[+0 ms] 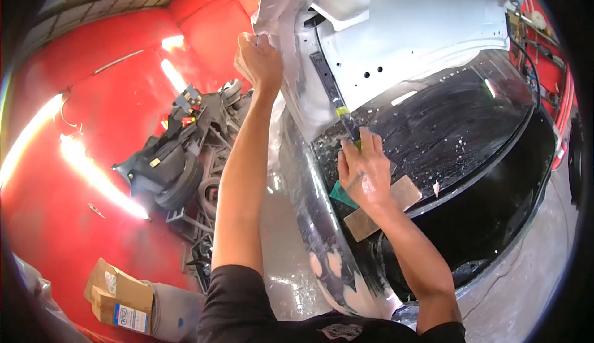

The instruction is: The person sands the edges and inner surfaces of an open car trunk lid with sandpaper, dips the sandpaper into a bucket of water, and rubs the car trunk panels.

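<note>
My left hand (258,64) is raised beside the pale bare edge of the car body (296,46), its fingers closed. Whatever they hold, if anything, is too small to make out. Over the car's dark rear glass, my right hand (366,173) has its fingers around the lower end of a slim black tool with yellow-green bands (344,115). The tool's upper end points toward the white panel. Beneath my right wrist lies a flat tan block (362,224), and a green flat piece (341,195) shows beside it.
Dark car parts (170,163) are piled on a metal rack by the red wall (117,176) at left. Lit tube lamps (105,179) are along that wall. An open cardboard box (120,293) stands at lower left. A small whitish scrap (437,188) is on the car.
</note>
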A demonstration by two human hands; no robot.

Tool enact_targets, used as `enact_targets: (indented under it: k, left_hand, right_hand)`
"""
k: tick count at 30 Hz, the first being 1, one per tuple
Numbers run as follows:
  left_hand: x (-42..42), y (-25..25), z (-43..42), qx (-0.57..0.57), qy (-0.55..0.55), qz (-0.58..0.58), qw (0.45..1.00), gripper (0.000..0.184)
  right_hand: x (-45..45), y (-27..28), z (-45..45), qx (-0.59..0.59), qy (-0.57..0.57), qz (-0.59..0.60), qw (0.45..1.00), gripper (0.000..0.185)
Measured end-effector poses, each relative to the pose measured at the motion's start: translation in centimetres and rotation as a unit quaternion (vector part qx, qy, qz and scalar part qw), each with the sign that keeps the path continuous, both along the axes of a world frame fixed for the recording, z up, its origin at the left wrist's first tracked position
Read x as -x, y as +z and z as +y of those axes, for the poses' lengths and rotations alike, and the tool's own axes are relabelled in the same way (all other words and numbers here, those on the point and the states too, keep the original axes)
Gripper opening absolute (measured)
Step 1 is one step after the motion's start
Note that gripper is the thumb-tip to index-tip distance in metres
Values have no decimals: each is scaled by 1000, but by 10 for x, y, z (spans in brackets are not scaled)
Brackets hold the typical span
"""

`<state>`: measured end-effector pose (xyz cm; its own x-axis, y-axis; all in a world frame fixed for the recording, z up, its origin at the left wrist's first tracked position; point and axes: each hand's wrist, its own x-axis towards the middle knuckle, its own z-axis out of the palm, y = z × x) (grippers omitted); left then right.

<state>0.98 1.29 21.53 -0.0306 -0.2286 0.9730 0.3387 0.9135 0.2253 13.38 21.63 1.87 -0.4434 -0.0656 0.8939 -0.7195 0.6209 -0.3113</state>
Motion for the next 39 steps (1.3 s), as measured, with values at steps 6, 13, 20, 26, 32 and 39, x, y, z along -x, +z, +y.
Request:
enact_targets:
  k: [6, 13, 20, 26, 32, 39]
  left_hand:
    - [-10, -22, 4, -84, -3, -61, 995, 24]
    - [-5, -19, 8, -102, -46, 0, 994, 27]
    - [-2, -4, 0, -19, -16, 10, 1000, 30]
    - [5, -20, -4, -41, 5, 13, 999, 31]
    - [1, -13, 0, -26, -35, 5, 999, 26]
    - [2, 3, 1, -4, -17, 33, 999, 29]
  right_hand:
    - [0, 0, 0, 4, 3, 2, 1000, 25]
    - [-1, 0, -2, 25, 17, -4, 1000, 23]
    - [1, -1, 1, 12, 12, 16, 1000, 21]
    - [0, -1, 1, 7, 15, -4, 1000, 24]
    - [3, -1, -1, 11, 9, 4, 1000, 23]
    - [-2, 2, 1, 8, 8, 15, 1000, 19]
